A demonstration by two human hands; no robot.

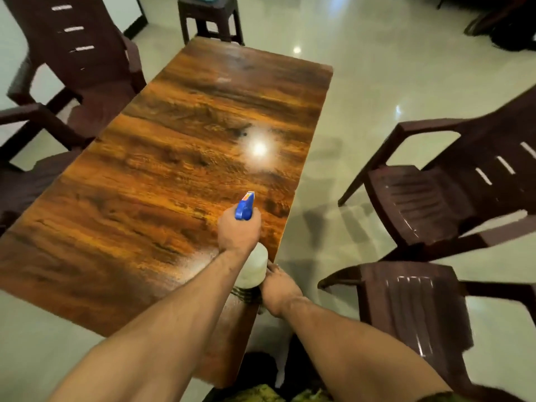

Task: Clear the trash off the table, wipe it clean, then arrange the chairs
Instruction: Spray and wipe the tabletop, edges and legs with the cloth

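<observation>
Pale glossy floor (362, 82) all round us. The wood-grain desk (145, 184) runs lengthwise away from both hands.

We count four dark brown plastic chairs. Near right chair (412, 309) sits just beside the right forearm. Far right chair (452, 192) is further out to the right of that hand. Both stand off the desk and are angled. Across the desk, left of the left hand: near left chair (26, 158) and far left chair (81, 53), both close to the desk edge.

A dark stool (210, 15) stands beyond the desk's far end, well ahead of the hands. Something teal sits on top, cropped.

The spray bottle (253, 268) has a whitish body and blue trigger head. It is over the desk's right side, nozzle pointing away from us.

Left hand (239, 232) is wrapped round the bottle neck, under the trigger head.

Right hand (278, 288) is just beside the bottle base at the desk's right edge, fingers toward the base. We cannot tell whether it grips anything.

A hazy patch rings the lamp glare (259, 148) ahead of the nozzle.
</observation>
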